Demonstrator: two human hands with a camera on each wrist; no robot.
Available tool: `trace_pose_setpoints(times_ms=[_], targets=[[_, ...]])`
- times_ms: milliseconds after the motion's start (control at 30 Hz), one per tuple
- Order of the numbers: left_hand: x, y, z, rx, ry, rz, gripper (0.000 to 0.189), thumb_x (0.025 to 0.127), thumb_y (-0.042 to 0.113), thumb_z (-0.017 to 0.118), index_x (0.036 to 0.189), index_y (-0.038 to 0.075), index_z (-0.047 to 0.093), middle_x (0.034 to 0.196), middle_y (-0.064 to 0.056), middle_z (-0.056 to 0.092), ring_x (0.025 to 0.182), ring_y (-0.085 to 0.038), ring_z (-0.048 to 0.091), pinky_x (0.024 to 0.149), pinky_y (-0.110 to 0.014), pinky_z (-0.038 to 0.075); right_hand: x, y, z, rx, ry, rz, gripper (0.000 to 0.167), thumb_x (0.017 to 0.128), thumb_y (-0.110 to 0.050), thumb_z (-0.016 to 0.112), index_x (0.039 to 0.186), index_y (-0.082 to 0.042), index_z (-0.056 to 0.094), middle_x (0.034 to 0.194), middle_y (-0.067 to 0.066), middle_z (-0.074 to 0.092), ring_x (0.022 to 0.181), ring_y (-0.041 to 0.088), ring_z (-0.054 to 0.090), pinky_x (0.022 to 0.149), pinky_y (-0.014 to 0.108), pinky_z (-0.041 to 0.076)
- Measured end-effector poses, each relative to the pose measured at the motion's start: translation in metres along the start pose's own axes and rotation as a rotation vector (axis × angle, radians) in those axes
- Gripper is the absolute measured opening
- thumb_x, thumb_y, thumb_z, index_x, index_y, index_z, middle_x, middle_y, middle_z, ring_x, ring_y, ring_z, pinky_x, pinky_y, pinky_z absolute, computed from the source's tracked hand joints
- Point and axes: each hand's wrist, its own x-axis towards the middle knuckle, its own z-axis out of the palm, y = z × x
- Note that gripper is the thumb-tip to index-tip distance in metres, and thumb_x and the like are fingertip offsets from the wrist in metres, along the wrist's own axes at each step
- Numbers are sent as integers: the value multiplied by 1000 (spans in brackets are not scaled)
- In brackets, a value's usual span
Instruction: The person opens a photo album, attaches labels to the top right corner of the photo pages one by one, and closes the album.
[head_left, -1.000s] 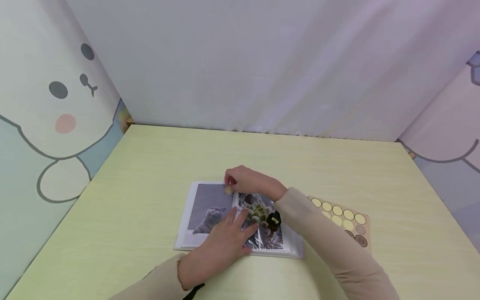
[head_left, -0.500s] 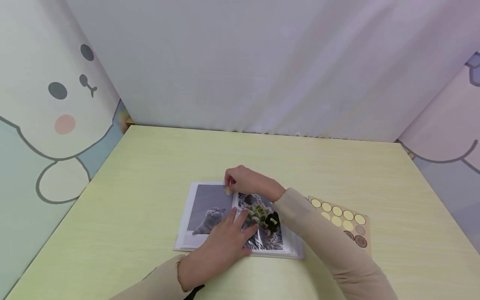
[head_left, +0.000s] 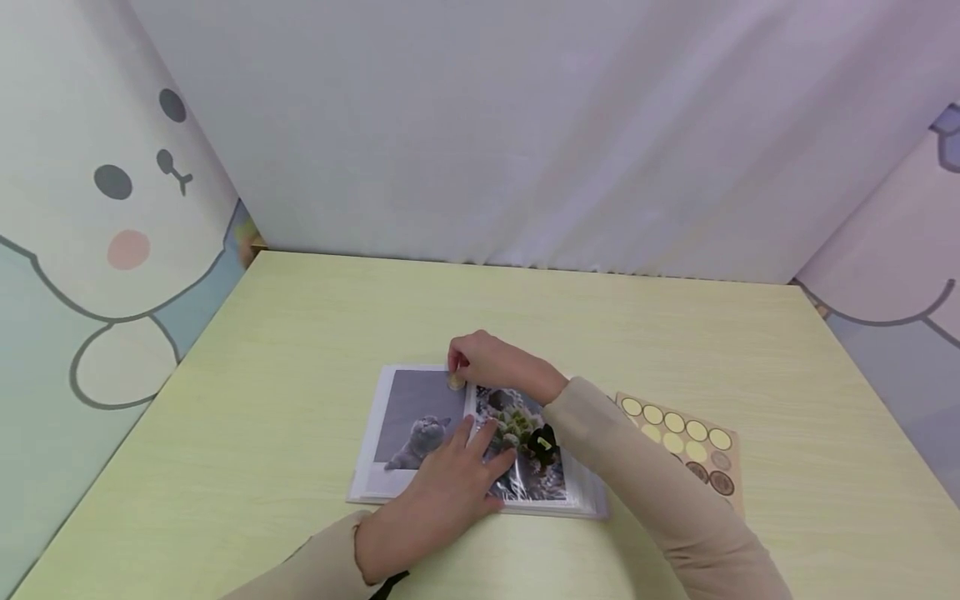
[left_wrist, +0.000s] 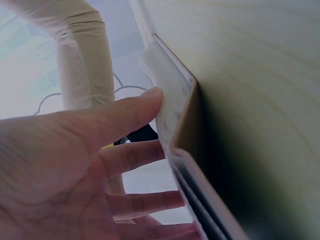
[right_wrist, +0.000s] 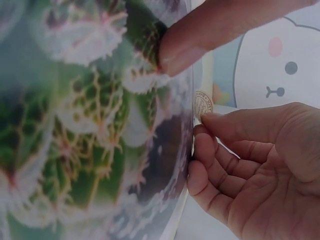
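An open photo album [head_left: 365, 479] lies on the table, a grey cat photo [head_left: 405, 400] on its left page and a succulent photo [head_left: 517, 421] on its right. My left hand [head_left: 442, 492] rests with spread fingers across the album's middle and right page; in the left wrist view its thumb [left_wrist: 145, 102] lies at the album's lower edge. My right hand [head_left: 498, 362] reaches over to the cat photo's upper right corner. Between thumb and curled fingers it pinches a round tan sticker [right_wrist: 204, 104] with printed lettering, close against the page. The sticker's lower part is hidden by the thumb.
To the right of the album lies a tan sheet of round stickers [head_left: 733, 458], partly covered by the right sleeve [head_left: 630, 458]. A small black object [head_left: 542, 446] with a yellow mark sits by that sleeve, over the succulent photo. Pale curtains [head_left: 480, 133] stand behind the table.
Both hands stay in place, the right one still holding the sticker at the photo's corner. The right forearm has shifted very slightly left.
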Motion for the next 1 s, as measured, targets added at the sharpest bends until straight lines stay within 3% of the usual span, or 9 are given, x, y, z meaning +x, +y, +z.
trace_pose_setpoints(times_ms=[1000], targets=[[-1,0,3,23,72,9,50,80,50,65,123,26,59,130,-11,50,118,-34,52,81,-34,56,3,-1,5,-40,-17,22,6,90,-13,61,95,-11,59,86,0,59,69,14,52,59,25,43]])
